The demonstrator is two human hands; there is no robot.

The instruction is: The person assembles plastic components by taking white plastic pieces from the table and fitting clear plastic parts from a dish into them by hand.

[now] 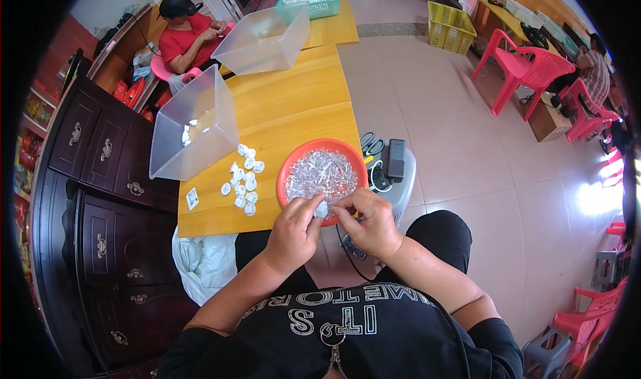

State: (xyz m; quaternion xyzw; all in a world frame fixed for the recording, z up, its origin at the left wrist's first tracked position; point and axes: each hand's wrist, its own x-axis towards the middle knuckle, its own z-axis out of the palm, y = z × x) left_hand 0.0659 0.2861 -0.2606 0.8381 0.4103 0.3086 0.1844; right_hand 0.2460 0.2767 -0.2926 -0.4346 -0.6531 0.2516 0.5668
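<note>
My left hand [294, 233] pinches a small white plastic part [321, 209] over the near rim of an orange-red bowl [283, 172]. Close beside it, my right hand [371, 224] has thumb and forefinger pressed together at that part; what sits between those fingertips is too small to make out. Inside the bowl lies a heap of small clear plastic pieces [320, 172]. Left of the bowl, several round white plastic parts [248, 179] are scattered on the yellow wooden table [294, 105].
A clear bin [200, 129] with a few white parts stands at the table's left edge; another clear bin [267, 42] is farther back, near a green basket [314, 5]. A person in red [190, 42] sits there. Scissors [371, 143] and a black adapter [396, 159] lie right of the bowl.
</note>
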